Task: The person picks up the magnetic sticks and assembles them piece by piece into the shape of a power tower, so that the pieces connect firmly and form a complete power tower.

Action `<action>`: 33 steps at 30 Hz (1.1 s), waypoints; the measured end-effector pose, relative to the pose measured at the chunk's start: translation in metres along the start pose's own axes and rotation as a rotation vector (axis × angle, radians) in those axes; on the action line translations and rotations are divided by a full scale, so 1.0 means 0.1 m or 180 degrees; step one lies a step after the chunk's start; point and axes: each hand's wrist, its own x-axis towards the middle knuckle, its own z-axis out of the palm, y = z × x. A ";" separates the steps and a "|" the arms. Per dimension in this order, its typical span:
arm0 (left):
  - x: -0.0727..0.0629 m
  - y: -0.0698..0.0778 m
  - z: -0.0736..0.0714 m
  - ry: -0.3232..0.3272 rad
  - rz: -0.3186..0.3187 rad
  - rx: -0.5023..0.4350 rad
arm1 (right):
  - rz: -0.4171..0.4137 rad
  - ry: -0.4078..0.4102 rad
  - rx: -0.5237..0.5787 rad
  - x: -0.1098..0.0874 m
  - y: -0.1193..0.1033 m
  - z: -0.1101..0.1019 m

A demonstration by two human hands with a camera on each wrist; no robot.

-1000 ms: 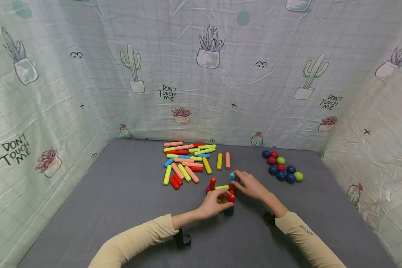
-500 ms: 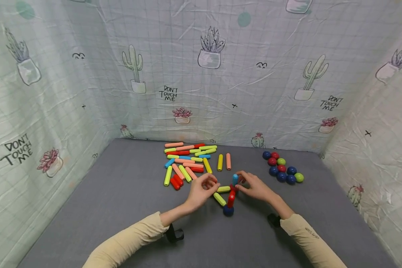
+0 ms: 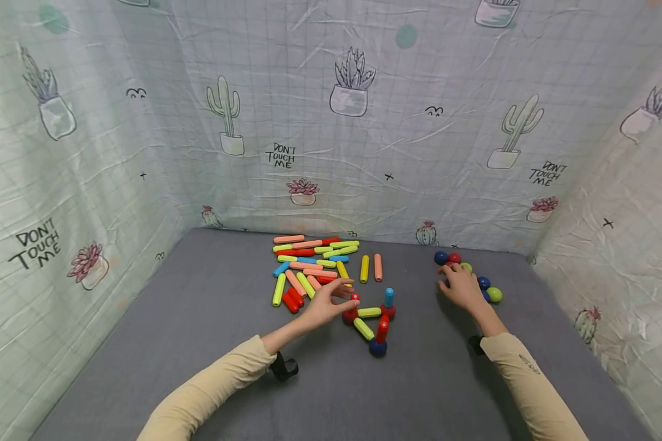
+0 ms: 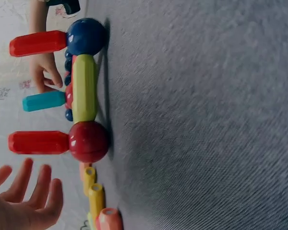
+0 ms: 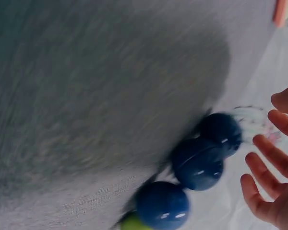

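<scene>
A triangular frame of rods and balls stands mid-table. Two yellow-green rods (image 3: 364, 329) run from a red ball (image 4: 89, 142), one to a dark blue ball (image 3: 378, 348), the other to a second red ball (image 3: 387, 312). Upright on the balls are a red rod (image 4: 38, 143), another red rod (image 4: 37, 43) and a blue rod (image 3: 389, 297). My left hand (image 3: 322, 308) is beside the left red rod, fingers loosely spread, holding nothing. My right hand (image 3: 463, 290) hovers over loose balls, its fingers apart; dark blue balls (image 5: 197, 164) show below it in the right wrist view.
Several loose rods in salmon, red, yellow-green and blue lie behind the frame, among them a yellow rod (image 3: 365, 269) and a salmon rod (image 3: 377, 267). A green ball (image 3: 494, 294) and a red ball (image 3: 455, 258) lie at the right. A printed curtain (image 3: 331, 135) encloses the back and sides.
My left hand has left the front red rod and moved leftward to the left one. My right hand has let go of the blue rod and gone right to the loose balls.
</scene>
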 end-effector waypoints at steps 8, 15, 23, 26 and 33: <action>0.12 -0.30 0.06 -0.0135 0.0078 0.0296 | 0.0201 -0.0187 -0.0298 0.00 0.21 0.07; 0.17 -0.48 0.08 -0.0241 0.0050 0.0292 | -0.0032 -0.0051 -0.0491 -0.01 0.20 0.05; 0.15 -0.49 0.05 -0.0203 0.0000 0.0240 | -0.0763 0.0347 0.0487 0.07 -0.78 -0.32; 0.16 -0.49 0.03 -0.0206 -0.0073 0.0253 | -0.1169 0.0217 0.0660 0.07 -1.19 -0.41; 0.21 -0.54 0.01 -0.0372 -0.0140 0.0147 | -0.1585 -0.0203 0.0479 0.07 -1.63 -0.31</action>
